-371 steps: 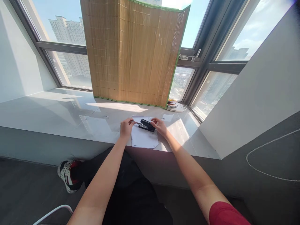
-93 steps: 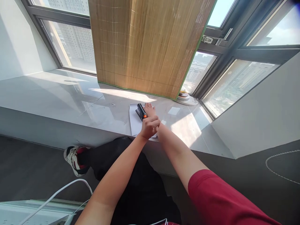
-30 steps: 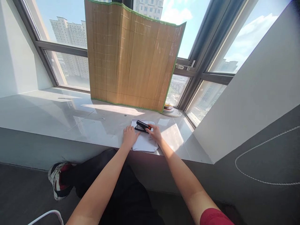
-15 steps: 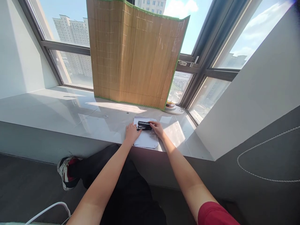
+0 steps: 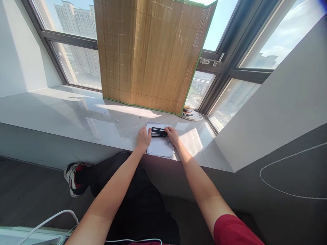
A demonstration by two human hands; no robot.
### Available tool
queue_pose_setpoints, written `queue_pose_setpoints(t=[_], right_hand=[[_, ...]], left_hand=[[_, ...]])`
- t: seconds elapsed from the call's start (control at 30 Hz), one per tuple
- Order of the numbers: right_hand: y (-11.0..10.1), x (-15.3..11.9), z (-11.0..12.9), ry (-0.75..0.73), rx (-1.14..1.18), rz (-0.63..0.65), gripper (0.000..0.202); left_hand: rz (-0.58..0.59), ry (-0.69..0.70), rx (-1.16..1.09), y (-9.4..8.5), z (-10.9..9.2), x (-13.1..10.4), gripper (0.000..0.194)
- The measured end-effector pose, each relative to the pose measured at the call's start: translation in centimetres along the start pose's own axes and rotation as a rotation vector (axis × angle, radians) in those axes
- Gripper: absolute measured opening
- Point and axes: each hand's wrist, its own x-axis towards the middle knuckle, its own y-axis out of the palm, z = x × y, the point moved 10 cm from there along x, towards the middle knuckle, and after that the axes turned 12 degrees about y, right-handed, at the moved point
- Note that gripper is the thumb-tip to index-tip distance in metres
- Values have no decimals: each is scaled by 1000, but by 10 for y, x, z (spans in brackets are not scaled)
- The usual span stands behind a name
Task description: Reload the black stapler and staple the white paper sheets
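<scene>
On a stack of white paper sheets (image 5: 160, 149), a black stapler (image 5: 158, 132) lies sideways, with silvery metal showing near its left end. My right hand (image 5: 172, 135) pinches the stapler's right end, where a small spot of red shows. At its left end is my left hand (image 5: 143, 137), with the thumb against the stapler and the fingers beside the paper's left edge. The left fingertips' exact hold is partly hidden. Dark print shows on the paper beneath my right hand.
The papers rest on a glossy window sill (image 5: 122, 127). Behind them a bamboo mat (image 5: 153, 58) with green edging stands against the window. A stack of round discs (image 5: 191, 115) sits at its right foot. A beaded cord (image 5: 265, 182) hangs at the right.
My left thumb has shifted from below the stapler's left end up against that end. My right hand stays at the right end. The whole view has tilted slightly downward.
</scene>
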Motion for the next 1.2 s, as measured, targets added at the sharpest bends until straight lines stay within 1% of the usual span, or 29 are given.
queue_pose_setpoints(t=[0.1, 0.2, 0.27, 0.33, 0.47, 0.5, 0.57, 0.63, 0.67, 0.73, 0.83, 0.93, 1.0, 1.07, 1.2], right_hand=[[1, 1, -1, 10, -12, -2, 36], [5, 1, 0, -1, -7, 23, 36], [8, 1, 1, -15, 13, 53, 36], [10, 2, 0, -12, 29, 73, 37], [5, 1, 0, 0, 16, 27, 41], [4, 0, 1, -11, 17, 21, 44], [7, -3, 6, -61, 13, 58, 47], [15, -9, 13, -150, -40, 114, 45], [18, -13, 16, -200, -91, 121, 44], [20, -21, 24, -292, -216, 67, 38], [15, -36, 40, -438, -357, -78, 21], [6, -55, 58, -592, -389, -225, 11], [0, -64, 65, -655, -404, -304, 5], [0, -70, 69, -692, -451, -323, 3], [16, -77, 72, -770, -591, -238, 13]], left_hand=[[-181, -105, -360, -8, 12, 4, 52], [-266, -213, -658, -7, 23, 5, 62], [-301, -282, -758, -9, 30, 4, 69], [-335, -332, -790, -15, 36, 1, 72], [-395, -406, -861, -23, 42, -5, 72], [-403, -429, -890, -23, 43, -6, 71], [-405, -472, -948, -19, 42, -9, 69], [-399, -522, -997, -14, 40, -10, 65], [-394, -549, -1019, -11, 39, -11, 64], [-380, -596, -1062, -4, 35, -13, 60], [-386, -609, -1146, 0, 30, -13, 54], [-412, -602, -1281, 0, 27, -11, 50], [-402, -614, -1385, 1, 24, -10, 53], [-375, -645, -1464, 4, 21, -10, 58], [-354, -738, -1534, 10, 19, -13, 66]])
